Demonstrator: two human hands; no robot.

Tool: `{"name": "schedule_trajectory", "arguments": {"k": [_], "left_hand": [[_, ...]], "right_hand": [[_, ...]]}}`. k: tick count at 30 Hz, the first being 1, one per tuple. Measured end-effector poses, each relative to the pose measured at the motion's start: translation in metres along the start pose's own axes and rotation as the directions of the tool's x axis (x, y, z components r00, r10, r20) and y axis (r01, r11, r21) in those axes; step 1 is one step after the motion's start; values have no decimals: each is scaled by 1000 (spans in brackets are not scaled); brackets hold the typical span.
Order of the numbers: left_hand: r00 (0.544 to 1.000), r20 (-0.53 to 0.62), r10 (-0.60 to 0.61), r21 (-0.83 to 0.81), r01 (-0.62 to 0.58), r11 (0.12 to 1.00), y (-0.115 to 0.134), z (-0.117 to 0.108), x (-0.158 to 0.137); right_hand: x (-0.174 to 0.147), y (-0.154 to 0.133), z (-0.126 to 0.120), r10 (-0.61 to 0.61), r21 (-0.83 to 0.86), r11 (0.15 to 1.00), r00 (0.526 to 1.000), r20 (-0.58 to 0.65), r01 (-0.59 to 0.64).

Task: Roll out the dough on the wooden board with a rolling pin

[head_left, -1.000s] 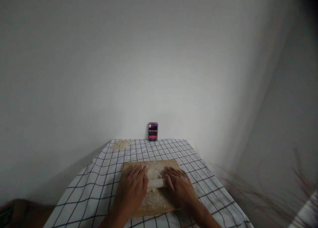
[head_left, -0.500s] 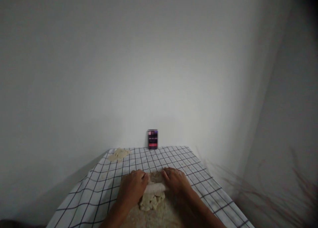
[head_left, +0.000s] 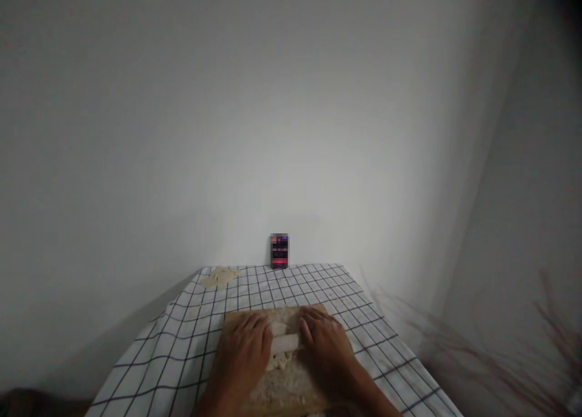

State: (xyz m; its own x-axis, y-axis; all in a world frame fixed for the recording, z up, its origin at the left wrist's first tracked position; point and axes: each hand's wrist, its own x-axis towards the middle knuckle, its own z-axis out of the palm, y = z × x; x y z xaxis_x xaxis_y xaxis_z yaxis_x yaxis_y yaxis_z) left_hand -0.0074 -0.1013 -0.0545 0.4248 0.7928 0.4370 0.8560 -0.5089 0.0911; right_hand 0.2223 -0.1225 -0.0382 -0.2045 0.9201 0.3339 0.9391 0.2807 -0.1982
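Note:
A pale, flour-dusted rolling pin (head_left: 285,343) lies crosswise over dough on a wooden board (head_left: 277,399). My left hand (head_left: 249,343) rests over the pin's left end, and my right hand (head_left: 324,338) covers its right end, both with fingers pointing forward over it. The pin's ends are hidden under my hands. Crumpled dough (head_left: 282,361) shows on the near side of the pin, and a flatter part of it lies just beyond.
The board sits on a white cloth (head_left: 175,344) with a dark grid. A flat piece of dough (head_left: 220,277) lies at the far left. A dark, blurred phone-like object (head_left: 279,251) leans against the wall (head_left: 291,132). Thin reddish stems (head_left: 482,350) are at the right.
My hands have flattened more over the pin, fingers stretched further forward. Less of the crumpled dough shows on the pin's near side. The view has shifted slightly.

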Motion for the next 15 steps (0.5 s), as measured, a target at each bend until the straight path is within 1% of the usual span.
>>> {"name": "schedule_trajectory", "arguments": {"k": [3, 6, 8, 10, 12, 14, 15], "left_hand": [[1000, 23, -16, -16, 16, 1000, 8, -1, -18], [998, 25, -66, -25, 67, 997, 10, -1, -21], [997, 41, -70, -17, 70, 997, 8, -1, -14], [998, 37, -49, -5, 50, 999, 3, -1, 0], [999, 21, -34, 17, 34, 999, -5, 1, 15], [999, 22, -30, 49, 29, 998, -14, 4, 30], [999, 28, -18, 67, 16, 998, -18, 5, 36]], "right_hand": [[-21, -5, 0, 41, 45, 998, 998, -37, -39], [-24, -7, -1, 57, 59, 997, 998, -34, -55], [-16, -5, -1, 41, 62, 997, 999, -29, -39], [0, -1, 0, 12, 44, 999, 1000, -18, -12], [19, 3, 0, -11, 5, 1000, 1000, 26, 11], [38, 6, 0, 8, -22, 1000, 996, 87, -6], [46, 6, 0, 39, -25, 999, 994, 106, -36]]}}
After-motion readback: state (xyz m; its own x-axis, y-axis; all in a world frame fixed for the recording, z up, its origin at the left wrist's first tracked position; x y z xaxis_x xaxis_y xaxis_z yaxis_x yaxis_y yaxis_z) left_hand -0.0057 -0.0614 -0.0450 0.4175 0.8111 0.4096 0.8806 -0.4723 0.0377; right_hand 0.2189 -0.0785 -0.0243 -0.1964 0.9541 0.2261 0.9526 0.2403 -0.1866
